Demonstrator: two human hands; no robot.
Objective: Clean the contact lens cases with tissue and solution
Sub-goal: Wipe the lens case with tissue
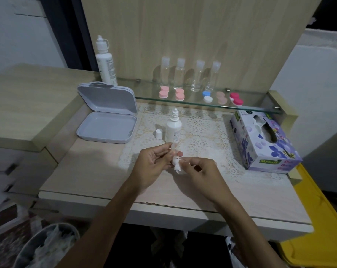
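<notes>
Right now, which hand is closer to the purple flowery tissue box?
Right. The right hand sits just left of the purple flowery tissue box, pinching a white tissue. The left hand is farther left, beyond it.

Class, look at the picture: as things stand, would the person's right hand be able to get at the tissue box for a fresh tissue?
Probably yes, once freed. The tissue box sits on the right side of the table, its slot facing up with nothing over it or between. But the right hand is pinching a tissue wad now.
</notes>
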